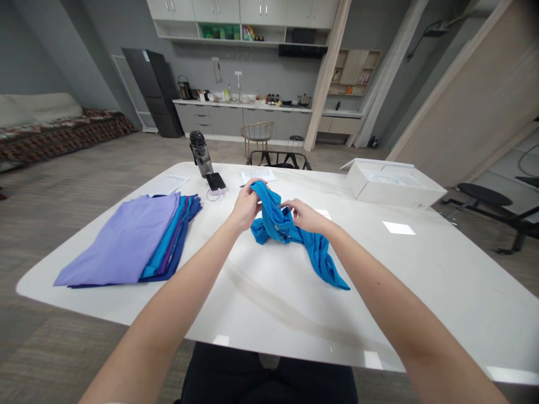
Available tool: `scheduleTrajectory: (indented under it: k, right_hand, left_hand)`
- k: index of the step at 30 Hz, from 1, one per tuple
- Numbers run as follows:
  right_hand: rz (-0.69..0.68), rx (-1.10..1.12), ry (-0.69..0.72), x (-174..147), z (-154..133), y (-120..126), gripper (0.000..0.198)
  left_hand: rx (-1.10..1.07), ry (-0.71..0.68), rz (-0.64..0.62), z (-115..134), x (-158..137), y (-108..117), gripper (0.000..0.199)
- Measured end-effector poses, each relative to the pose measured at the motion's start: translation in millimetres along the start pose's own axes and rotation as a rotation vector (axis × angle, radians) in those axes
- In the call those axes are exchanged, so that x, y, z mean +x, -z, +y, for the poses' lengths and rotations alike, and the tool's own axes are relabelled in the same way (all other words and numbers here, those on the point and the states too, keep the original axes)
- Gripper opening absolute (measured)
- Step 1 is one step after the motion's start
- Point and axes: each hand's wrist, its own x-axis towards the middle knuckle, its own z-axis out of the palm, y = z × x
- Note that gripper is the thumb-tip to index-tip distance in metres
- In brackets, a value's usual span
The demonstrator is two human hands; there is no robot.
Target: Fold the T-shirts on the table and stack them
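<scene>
A bright blue piece of cloth [280, 223], bunched and twisted, is partly lifted off the white table [269, 286]. Its one end trails down to the right in a point. My left hand [248, 206] is closed on the cloth's upper left part, with the fabric draped over the fingers. At the cloth's right side, my right hand [306, 215] has its fingertips closed on a fold near the middle. Whether the cloth is a garment cannot be made out. To the left lies a stack of folded cloths [122, 241], lilac on top with blue, purple and navy layers beneath.
Behind the stack stand a dark-lidded water bottle [202, 157] and a black phone [216, 181] with a cable. A printed sheet [259, 174] lies at the far edge. An open white box [391, 185] sits at the back right. Beyond the table is a metal-framed chair [278, 159].
</scene>
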Motion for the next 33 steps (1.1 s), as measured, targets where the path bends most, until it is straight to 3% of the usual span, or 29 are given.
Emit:
scheduleTrajectory:
  k: [2,4,8,10,13,16,18,20,25,27,30,33]
  right_hand:
    - [0.036,-0.004,0.066,3,4,-5,0.02]
    - [0.087,0.031,0.097,4,9,-5,0.007]
    - [0.347,0.13,0.004,6,10,19,0.021]
    - [0.561,0.133,-0.025,9,-3,42,0.026]
    - [0.838,0.021,0.079,12,-38,81,0.022]
    - [0.913,-0.129,0.21,9,-76,108,0.017]
    - [0.847,-0.194,0.232,3,-86,114,0.022]
    - [0.703,-0.205,0.171,-4,-78,108,0.026]
    - [0.263,0.087,-0.107,-31,-1,57,0.031]
    - [0.171,0.275,-0.193,-44,28,35,0.033]
    - [0.077,0.264,-0.286,-63,55,17,0.038]
    - [-0.069,0.185,-0.36,-74,66,19,0.039]
  left_hand:
    - [0.052,0.0,0.061,-3,3,6,0.026]
    - [0.109,-0.014,0.17,-5,10,16,0.024]
    - [0.205,-0.15,0.382,2,32,40,0.019]
    - [0.231,-0.259,0.417,16,46,45,0.018]
    - [0.263,-0.452,0.41,49,64,37,0.02]
    - [0.311,-0.622,0.394,78,72,22,0.025]
    - [0.387,-0.652,0.387,86,70,16,0.028]
    - [0.521,-0.605,0.351,79,63,15,0.03]
    - [0.776,-0.308,0.065,19,38,28,0.025]
    - [0.78,-0.2,-0.035,-8,30,35,0.024]
    - [0.822,-0.103,-0.127,-35,23,47,0.022]
    - [0.91,-0.101,-0.151,-45,23,58,0.02]
